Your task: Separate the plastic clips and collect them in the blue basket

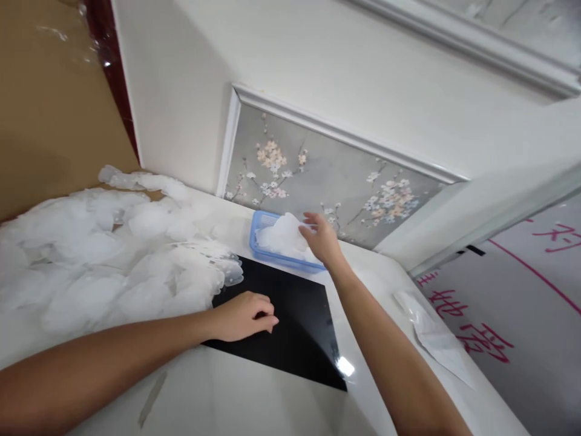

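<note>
My left hand (pixel 245 317) is over a flat black sheet (pixel 297 327). Its fingers are curled and the thumb meets the fingertips, with nothing visible between them. Farther off, my right hand (pixel 321 239) reaches over the right part of a blue plastic basket (pixel 290 262). Thumb and index finger there are a little apart, beside thin white translucent pieces (pixel 282 235) lying in the basket. Whether the fingertips touch a piece is hard to see. A big spread of similar white rounded pieces (pixel 100 260) covers the left side, some overlapping the sheet's left corner.
Behind the basket stands a white panel with a framed flower picture (pixel 327 172). Brown cardboard (pixel 54 109) is at the upper left. On the right lie a clear plastic bag (pixel 436 339) and a whiteboard with red writing (pixel 508 303). The white table (pixel 254 393) shows in front.
</note>
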A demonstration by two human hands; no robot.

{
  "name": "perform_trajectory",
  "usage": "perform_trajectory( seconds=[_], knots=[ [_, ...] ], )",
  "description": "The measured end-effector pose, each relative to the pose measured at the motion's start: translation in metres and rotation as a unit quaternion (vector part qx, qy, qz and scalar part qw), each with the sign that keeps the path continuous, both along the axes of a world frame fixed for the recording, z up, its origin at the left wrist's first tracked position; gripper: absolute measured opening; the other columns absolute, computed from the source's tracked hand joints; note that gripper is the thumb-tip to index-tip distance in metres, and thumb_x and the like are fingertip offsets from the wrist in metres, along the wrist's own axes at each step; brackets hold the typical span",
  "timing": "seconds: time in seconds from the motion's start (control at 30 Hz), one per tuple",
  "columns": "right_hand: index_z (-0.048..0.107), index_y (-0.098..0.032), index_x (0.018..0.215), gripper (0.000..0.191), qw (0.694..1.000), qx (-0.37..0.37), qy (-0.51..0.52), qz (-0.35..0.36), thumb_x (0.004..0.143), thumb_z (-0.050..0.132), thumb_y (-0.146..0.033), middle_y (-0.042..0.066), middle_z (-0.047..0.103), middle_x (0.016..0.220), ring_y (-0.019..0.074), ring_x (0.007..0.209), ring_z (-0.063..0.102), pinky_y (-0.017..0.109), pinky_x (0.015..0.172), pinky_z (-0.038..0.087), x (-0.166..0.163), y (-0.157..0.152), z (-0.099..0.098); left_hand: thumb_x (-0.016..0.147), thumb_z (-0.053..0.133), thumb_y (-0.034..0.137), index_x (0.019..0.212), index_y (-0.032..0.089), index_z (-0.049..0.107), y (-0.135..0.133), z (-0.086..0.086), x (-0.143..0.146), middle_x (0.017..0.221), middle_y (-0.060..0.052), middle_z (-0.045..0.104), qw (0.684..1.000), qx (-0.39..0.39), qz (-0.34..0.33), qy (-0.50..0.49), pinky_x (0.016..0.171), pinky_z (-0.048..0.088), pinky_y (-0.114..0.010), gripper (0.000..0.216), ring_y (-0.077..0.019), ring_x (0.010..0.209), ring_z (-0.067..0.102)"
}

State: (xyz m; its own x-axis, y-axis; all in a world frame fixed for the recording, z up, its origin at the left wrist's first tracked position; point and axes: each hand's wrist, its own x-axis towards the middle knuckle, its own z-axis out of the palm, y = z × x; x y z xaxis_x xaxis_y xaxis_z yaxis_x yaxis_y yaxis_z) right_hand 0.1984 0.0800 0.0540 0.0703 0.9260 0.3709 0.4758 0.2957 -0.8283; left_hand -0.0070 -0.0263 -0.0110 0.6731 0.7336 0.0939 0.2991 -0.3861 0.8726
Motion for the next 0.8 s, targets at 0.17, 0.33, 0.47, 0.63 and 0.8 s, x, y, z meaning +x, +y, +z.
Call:
perform_trajectory(
  seconds=[0.17,0.33,0.47,0.63,0.8],
  knots=[
    [0.060,-0.027,0.128,0.038,0.954,0.090,-0.143,0.248,0.091,0.058,-0.032,0.013,0.059,0.125,0.0292,0.114,0.056,0.050,0.102,0.042,-0.058,-0.015,-0.020,0.085,0.060,0.016,0.068,0.019,0.069,-0.003,-0.006,0.001,0.072,-0.001,0.065,0.998,0.053,-0.019,0.016,0.067,0.043,-0.027,0.019,-0.0151,0.067,0.060],
    [0.034,-0.036,0.151,0.083,0.847,0.061,-0.342,0.402,0.079,0.075,-0.049,0.013,0.023,0.161,0.0413,0.141,0.029,0.064,0.104,0.036,-0.136,-0.046,-0.042,0.085,0.060,0.013,0.078,0.018,0.071,-0.005,-0.015,0.001,0.080,-0.001,0.075,0.998,0.058,-0.011,0.030,0.071,0.049,-0.026,0.014,-0.0171,0.075,0.068],
    [0.047,-0.027,0.144,0.056,0.829,0.106,-0.391,0.384,0.091,0.062,-0.018,0.013,0.044,0.149,0.0303,0.131,0.045,0.053,0.106,0.042,-0.152,-0.039,-0.039,0.086,0.057,0.012,0.081,0.018,0.071,-0.004,-0.010,-0.004,0.083,-0.001,0.076,0.995,0.084,-0.026,0.041,0.071,0.051,-0.025,0.016,-0.0162,0.075,0.070],
    [0.048,-0.030,0.143,0.066,0.839,0.146,-0.399,0.341,0.083,0.062,-0.003,0.009,0.047,0.149,0.0294,0.125,0.051,0.049,0.105,0.045,-0.090,-0.052,-0.027,0.088,0.058,0.017,0.091,0.020,0.072,-0.006,-0.001,-0.006,0.093,-0.005,0.076,0.984,0.151,-0.078,0.053,0.081,0.052,-0.031,0.014,-0.0209,0.087,0.070],
    [0.042,-0.034,0.146,0.066,0.907,0.089,-0.264,0.317,0.087,0.049,-0.003,0.007,0.044,0.151,0.0238,0.128,0.053,0.043,0.102,0.050,-0.011,-0.079,-0.046,0.087,0.062,0.020,0.129,0.022,0.057,-0.011,-0.004,-0.006,0.126,-0.011,0.066,0.953,0.263,-0.112,0.098,0.089,0.055,-0.035,0.043,-0.0262,0.112,0.064]
  ],
)
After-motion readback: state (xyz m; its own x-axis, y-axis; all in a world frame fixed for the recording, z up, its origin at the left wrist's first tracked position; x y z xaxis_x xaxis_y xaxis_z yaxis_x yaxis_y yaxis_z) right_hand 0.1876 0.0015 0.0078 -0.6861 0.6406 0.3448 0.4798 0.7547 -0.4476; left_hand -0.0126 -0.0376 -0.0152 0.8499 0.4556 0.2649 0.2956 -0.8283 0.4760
